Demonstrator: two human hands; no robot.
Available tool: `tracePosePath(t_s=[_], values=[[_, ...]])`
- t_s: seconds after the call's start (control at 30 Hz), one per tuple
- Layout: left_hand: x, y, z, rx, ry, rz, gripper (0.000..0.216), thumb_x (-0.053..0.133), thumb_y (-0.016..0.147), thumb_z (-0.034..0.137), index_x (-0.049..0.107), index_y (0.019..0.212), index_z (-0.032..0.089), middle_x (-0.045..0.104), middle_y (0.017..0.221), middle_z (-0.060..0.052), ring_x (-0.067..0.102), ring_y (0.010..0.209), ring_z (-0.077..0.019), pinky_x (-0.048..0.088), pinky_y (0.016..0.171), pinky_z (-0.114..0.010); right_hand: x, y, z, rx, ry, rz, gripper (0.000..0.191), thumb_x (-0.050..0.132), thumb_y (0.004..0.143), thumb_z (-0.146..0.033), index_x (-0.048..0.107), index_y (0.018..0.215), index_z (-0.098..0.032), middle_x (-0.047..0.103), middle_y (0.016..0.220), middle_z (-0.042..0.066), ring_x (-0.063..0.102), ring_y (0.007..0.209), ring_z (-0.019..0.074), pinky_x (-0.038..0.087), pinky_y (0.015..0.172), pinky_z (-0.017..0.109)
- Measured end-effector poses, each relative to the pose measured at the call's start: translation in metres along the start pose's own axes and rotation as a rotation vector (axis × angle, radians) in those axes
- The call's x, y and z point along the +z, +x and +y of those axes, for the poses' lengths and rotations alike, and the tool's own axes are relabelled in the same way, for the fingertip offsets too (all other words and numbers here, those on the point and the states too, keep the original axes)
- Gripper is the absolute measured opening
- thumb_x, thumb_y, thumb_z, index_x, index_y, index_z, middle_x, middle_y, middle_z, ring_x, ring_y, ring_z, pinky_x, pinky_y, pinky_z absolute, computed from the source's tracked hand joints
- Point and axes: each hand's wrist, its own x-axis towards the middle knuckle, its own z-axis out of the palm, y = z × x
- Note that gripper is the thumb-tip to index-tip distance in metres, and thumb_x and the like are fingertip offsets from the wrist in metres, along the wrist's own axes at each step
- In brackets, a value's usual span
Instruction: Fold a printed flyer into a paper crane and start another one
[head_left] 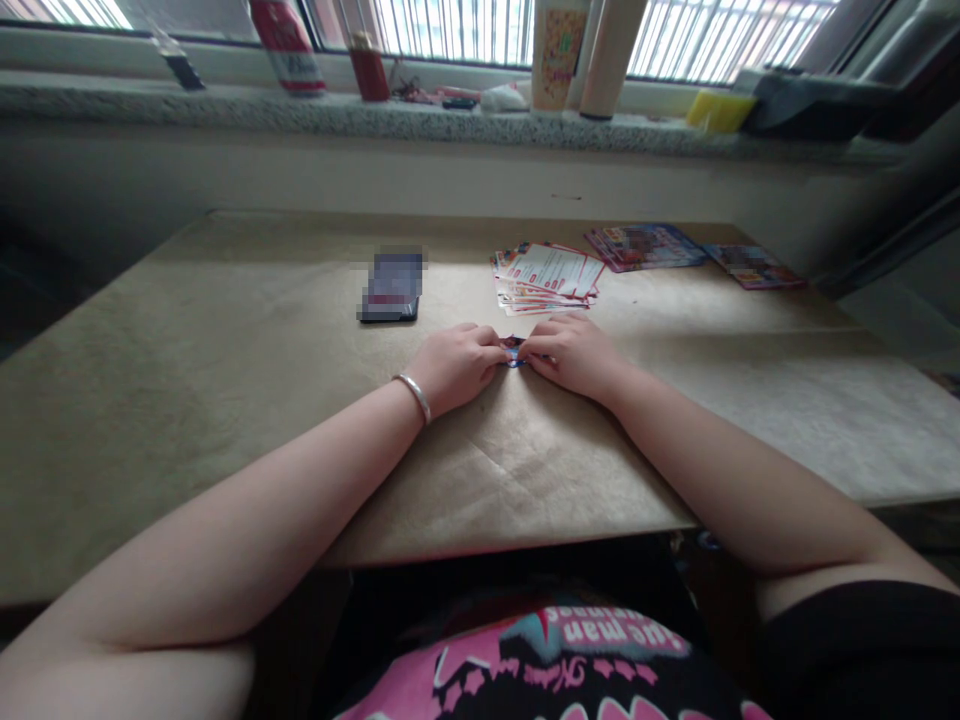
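Note:
Both my hands meet near the middle of the table over a small piece of colourful printed paper point(514, 350), mostly blue with some red. My left hand point(459, 365), with a silver bangle at the wrist, pinches its left end. On its right end the fingers of my right hand point(574, 355) are closed. Much of the paper is hidden under my fingers, and I cannot make out its folds. Just beyond my hands lies a fanned pile of printed cards point(551, 270), with a white, red-edged text side on top.
A phone point(394, 285) lies left of the cards. Colourful printed sheets point(645, 246) and another small stack point(754, 266) rest at the back right of the table point(225, 350). On the stone windowsill point(450, 122) stand a red can point(289, 45), bottles and a yellow sponge-like block point(720, 110).

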Motion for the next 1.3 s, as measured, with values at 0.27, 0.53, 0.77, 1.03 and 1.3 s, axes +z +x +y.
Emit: tracePosePath(t_s=[0.27,0.53,0.77,1.03,1.3], values=[[-0.005,0.0,0.006,-0.003,0.049,-0.033,0.026,0.051,0.09,0.021,0.073,0.104,0.021,0.068,0.101,-0.007,0.062,0.09,-0.0207,0.052,0.076,-0.032,-0.004,0.003,-0.007,0.088,-0.024,-0.029,0.021,0.058,0.087,-0.024,0.077,0.095,-0.026,0.072,0.096,0.004,0.059,0.094,0.0224,0.031,0.087,0.036],[-0.007,0.001,0.007,0.003,0.06,-0.067,0.026,0.05,0.089,0.02,0.072,0.104,0.018,0.067,0.102,-0.009,0.062,0.091,-0.0211,0.052,0.076,-0.032,0.0,0.003,0.0,0.127,0.011,-0.018,0.022,0.055,0.09,-0.028,0.077,0.094,-0.026,0.069,0.086,0.005,0.059,0.086,0.0205,0.034,0.08,0.033],[-0.011,0.0,0.012,0.028,0.102,-0.089,0.024,0.05,0.09,0.019,0.068,0.105,0.015,0.068,0.105,-0.01,0.061,0.087,-0.0212,0.051,0.074,-0.033,0.001,0.001,0.005,0.082,0.01,-0.003,0.019,0.055,0.09,-0.028,0.072,0.097,-0.023,0.071,0.093,0.005,0.06,0.09,0.0212,0.034,0.087,0.034],[-0.013,0.0,0.016,0.013,0.13,-0.136,0.031,0.049,0.092,0.021,0.066,0.119,0.02,0.066,0.104,-0.01,0.06,0.089,-0.0224,0.049,0.069,-0.032,0.0,0.003,0.003,0.11,0.003,-0.016,0.02,0.052,0.089,-0.025,0.071,0.095,-0.022,0.071,0.095,0.006,0.06,0.094,0.0224,0.033,0.089,0.036],[-0.016,0.003,0.026,-0.036,0.153,-0.181,0.028,0.047,0.095,0.02,0.068,0.112,0.015,0.065,0.103,-0.012,0.06,0.09,-0.0237,0.049,0.066,-0.032,0.0,0.001,0.002,0.074,-0.036,-0.001,0.022,0.051,0.091,-0.025,0.072,0.095,-0.023,0.072,0.093,0.006,0.06,0.093,0.0215,0.032,0.088,0.035]])
